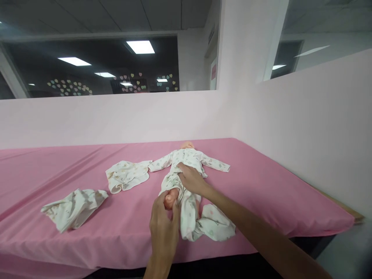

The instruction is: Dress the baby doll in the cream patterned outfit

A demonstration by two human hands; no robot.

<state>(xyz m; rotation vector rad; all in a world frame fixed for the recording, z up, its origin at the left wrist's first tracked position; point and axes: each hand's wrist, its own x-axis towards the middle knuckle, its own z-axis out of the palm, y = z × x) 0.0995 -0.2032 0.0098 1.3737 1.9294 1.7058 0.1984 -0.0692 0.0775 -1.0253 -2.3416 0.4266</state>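
A baby doll (187, 145) lies on its back, its head toward the wall. It wears a white printed long-sleeved top (186, 155) with both sleeves spread out. White printed trousers (188, 221) are bunched about its legs, and one trouser leg trails loosely to the right. The doll's foot (171, 198) sticks out of the other leg opening. Around that foot, the thumb and fingers of my left hand (164, 221) are closed. My right hand (192, 179) pinches the trouser cloth higher up the same leg, near the top's hem; its fingertips are partly hidden.
A pink sheet (122, 221) covers the table. To the left lie a folded white printed garment (128, 175) and a crumpled white printed cloth (75, 207). A pale wall (116, 120) with windows borders the back, and another wall (305, 128) runs along the right.
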